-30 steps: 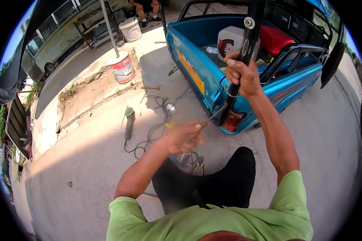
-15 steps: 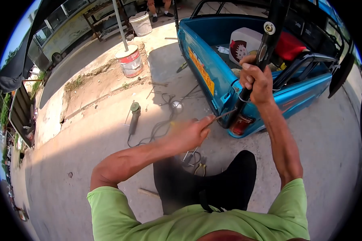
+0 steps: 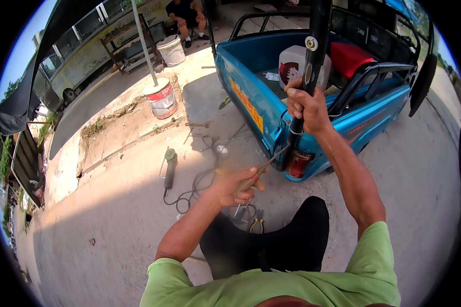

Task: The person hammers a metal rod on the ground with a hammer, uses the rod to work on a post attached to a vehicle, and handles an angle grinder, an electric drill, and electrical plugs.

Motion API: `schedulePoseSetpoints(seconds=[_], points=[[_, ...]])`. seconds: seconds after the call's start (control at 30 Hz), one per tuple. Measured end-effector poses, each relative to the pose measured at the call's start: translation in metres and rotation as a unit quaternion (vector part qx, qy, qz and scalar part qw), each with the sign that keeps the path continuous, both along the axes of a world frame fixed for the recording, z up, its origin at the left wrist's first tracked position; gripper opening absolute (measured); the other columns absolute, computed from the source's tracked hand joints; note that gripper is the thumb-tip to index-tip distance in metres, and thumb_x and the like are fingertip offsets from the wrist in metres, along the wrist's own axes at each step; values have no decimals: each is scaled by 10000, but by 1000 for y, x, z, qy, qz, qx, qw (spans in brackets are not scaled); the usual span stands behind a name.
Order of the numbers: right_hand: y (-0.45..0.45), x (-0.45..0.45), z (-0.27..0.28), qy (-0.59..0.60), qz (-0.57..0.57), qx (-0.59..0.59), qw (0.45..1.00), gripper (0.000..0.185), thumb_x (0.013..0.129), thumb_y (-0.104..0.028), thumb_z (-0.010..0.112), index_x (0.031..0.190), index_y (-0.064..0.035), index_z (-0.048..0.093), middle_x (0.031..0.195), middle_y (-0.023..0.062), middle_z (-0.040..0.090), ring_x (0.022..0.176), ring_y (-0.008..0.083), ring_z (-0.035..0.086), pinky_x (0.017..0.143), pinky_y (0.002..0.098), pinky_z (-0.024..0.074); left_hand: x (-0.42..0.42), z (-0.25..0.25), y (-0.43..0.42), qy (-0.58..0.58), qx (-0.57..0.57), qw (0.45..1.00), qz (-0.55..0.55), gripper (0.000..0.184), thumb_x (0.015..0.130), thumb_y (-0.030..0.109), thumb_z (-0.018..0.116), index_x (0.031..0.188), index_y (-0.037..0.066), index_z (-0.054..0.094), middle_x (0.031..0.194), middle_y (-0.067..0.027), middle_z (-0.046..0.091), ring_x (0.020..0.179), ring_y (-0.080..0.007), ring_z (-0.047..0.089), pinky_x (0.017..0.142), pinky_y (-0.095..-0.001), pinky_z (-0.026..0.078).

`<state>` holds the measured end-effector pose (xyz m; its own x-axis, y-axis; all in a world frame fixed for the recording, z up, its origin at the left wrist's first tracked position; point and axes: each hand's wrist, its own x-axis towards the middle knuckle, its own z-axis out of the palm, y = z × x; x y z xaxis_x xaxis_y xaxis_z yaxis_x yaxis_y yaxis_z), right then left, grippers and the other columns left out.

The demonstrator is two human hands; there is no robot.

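My right hand [image 3: 308, 108] is wrapped around a thick black tube [image 3: 316, 61], which stands tilted beside the corner of a blue vehicle bed. A round metal fitting shows near the tube's upper part, and a pale ring circles it below the hand. Lower down, my left hand [image 3: 241, 187] closes on the handle of a screwdriver [image 3: 274, 158]. Its thin shaft points up and right, the tip at the tube's lower end; whether it touches I cannot tell. The left fingers are slightly blurred.
The blue vehicle bed [image 3: 241, 74] holds a white plastic jug [image 3: 292, 57] and a red thing [image 3: 349, 57]. An angle grinder [image 3: 170, 169], its cable and pliers [image 3: 257, 225] lie on the concrete. A pole stands in a paint bucket [image 3: 161, 102]. A seated person [image 3: 187, 18] is behind.
My left hand has moved down and left with the screwdriver and its grip has shifted. My right hand keeps hold of the tube. The whole view has shifted a little.
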<state>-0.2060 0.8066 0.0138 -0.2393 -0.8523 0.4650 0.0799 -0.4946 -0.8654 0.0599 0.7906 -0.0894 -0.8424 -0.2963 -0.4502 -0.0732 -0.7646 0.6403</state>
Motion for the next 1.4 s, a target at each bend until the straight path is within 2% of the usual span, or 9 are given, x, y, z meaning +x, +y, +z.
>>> schedulePoseSetpoints(seconds=[0.3,0.37,0.47,0.6,0.8,0.93,1.1,1.27,1.4], points=[[-3,2,-4,-17,-5,-7,1000,127,906,-139,621,952,-24,647,574,-36,468,469,48,454,469,235,389,-9,20,-4,-127,-246,958,-69,463,1076,290,476,1510,130,446,673,-31,481,395,-78,313,352,-233,259],[-7,1,-8,1,-17,-38,999,165,913,-165,633,960,-11,670,584,-32,478,473,58,465,462,244,392,-15,30,-1,-197,-372,903,-83,453,1064,261,512,1489,108,473,665,-23,494,441,-95,397,399,-260,346],[-1,4,-4,9,-47,-5,999,172,931,-167,601,1001,-14,638,600,-34,467,469,66,452,454,242,380,-12,8,1,-185,-745,639,-46,459,1010,217,606,1436,75,512,880,-206,707,808,-347,721,702,-420,559],[-1,5,-1,-51,-29,22,998,120,903,-123,618,958,-17,630,604,-20,514,463,86,473,433,245,381,-18,28,9,-283,-768,568,-80,433,973,207,650,1390,131,556,1003,-264,705,968,-466,669,809,-484,556],[1,5,3,-19,-46,25,998,120,917,-123,613,968,-17,637,608,-17,524,473,90,497,438,239,399,-12,-6,-3,-139,-775,616,1,428,998,201,629,1405,95,548,874,-184,712,830,-321,718,705,-403,551],[2,5,6,-1,-50,33,998,131,923,-133,616,971,-15,648,612,-20,540,471,89,502,439,241,405,-14,-5,0,-153,-558,814,-46,418,1041,240,561,1437,111,524,710,-59,573,519,-145,532,482,-279,418],[-1,4,2,32,-52,-2,998,156,918,-158,617,959,-16,666,583,-16,523,465,82,496,444,247,402,-14,-5,12,-57,-126,990,-37,463,1068,359,504,1482,159,455,654,-27,453,362,-86,344,332,-233,287],[-10,-7,-16,111,-48,-74,990,241,956,-261,622,976,-39,713,548,-7,522,465,70,506,464,261,411,-15,-63,12,153,124,980,-13,506,1093,430,400,1524,165,404,756,-76,521,369,-96,386,301,-252,325],[-8,-8,-14,119,-41,-71,990,246,960,-268,620,977,-41,712,551,-8,520,465,69,505,472,250,411,-14,-52,15,181,121,976,11,557,1071,443,439,1535,142,379,831,-92,539,419,-101,393,343,-243,335]])
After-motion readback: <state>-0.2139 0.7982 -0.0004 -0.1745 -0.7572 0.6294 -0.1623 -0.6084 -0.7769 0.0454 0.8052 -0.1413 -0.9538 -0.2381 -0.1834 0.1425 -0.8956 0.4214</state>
